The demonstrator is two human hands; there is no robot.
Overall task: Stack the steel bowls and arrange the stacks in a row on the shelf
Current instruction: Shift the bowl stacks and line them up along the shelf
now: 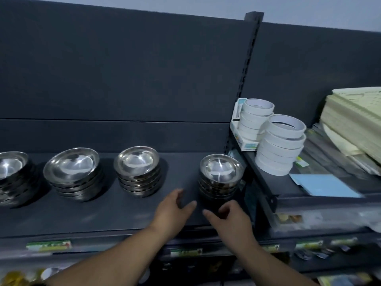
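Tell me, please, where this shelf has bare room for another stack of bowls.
The widest bare patch lies between the third stack from the left and the right stack. A bare strip runs along the shelf front, before the left stacks. The next shelf, with tape rolls and a blue pad, is crowded.

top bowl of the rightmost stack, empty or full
Empty: the top bowl shows a bare shiny inside, only reflections in it.
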